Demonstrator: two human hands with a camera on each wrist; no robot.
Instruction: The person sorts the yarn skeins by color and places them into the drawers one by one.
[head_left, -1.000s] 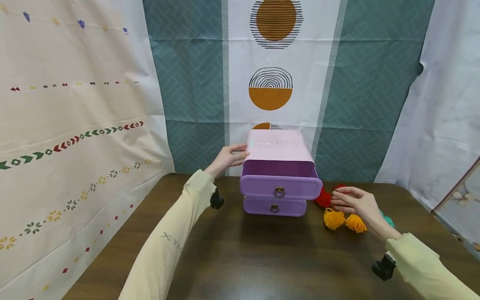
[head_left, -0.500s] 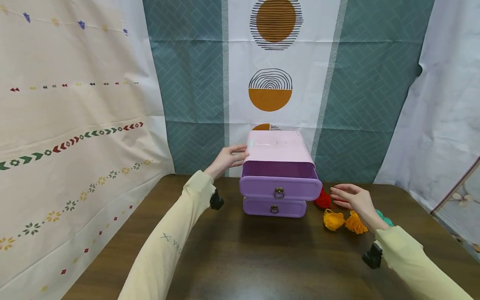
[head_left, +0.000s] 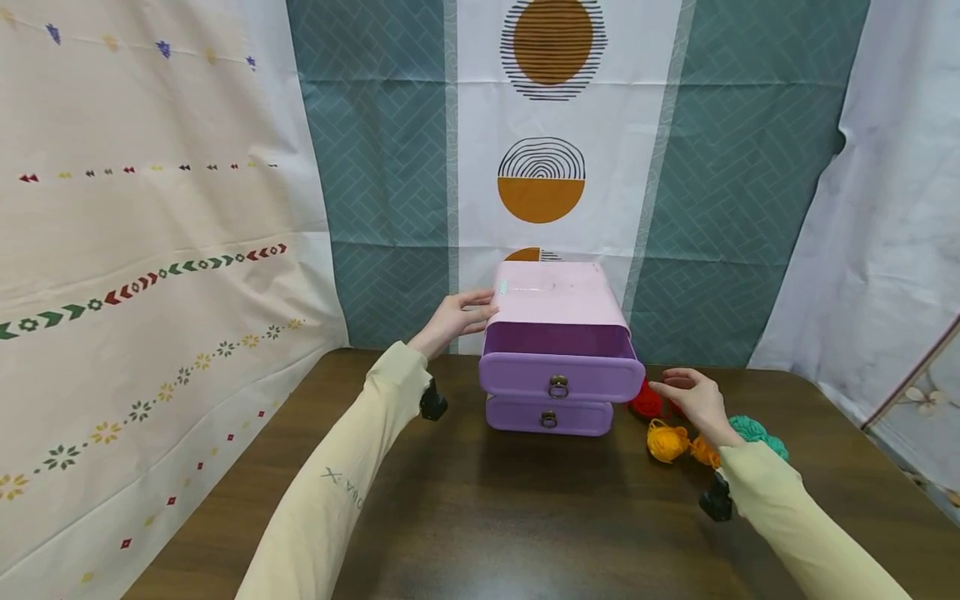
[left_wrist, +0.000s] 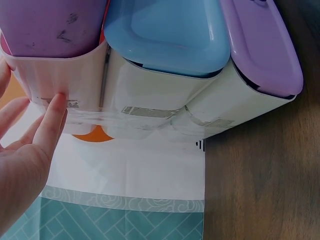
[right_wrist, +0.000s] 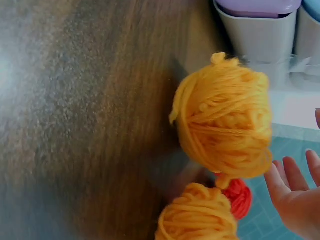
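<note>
1. Just now, the person's right hand (head_left: pixel 699 402) has shifted left across the cluster of yarn and hangs over its far part, beside the red wool yarn ball (head_left: pixel 645 400). Its fingers are loosely bent and apart, holding nothing.
2. That shift uncovers more of the teal wool yarn (head_left: pixel 750 429) at the right and covers part of the orange wool yarn ball (head_left: pixel 703 452). The round yellow wool yarn ball (head_left: pixel 667 440) sits at the near left of the group. By my judgement, the red yarn is now within reach, with no grip made.
3. The left hand (head_left: pixel 450 321) has stayed put, fingers spread, fingertips against the left side of the pale pink plastic drawer shell (head_left: pixel 558 292). The purple plastic upper drawer (head_left: pixel 517 377) beneath it is pulled out towards the near side of the tabletop (head_left: pixel 555 517).
4. The upper drawer's front hides its floor. The blue plastic middle drawer (left_wrist: pixel 170 35) shows only from the wrists.
5. A further red patch lies mostly behind the right hand; whether the fingers touch yarn, I cannot tell. Its thumb is cut off in the right wrist view.
</note>
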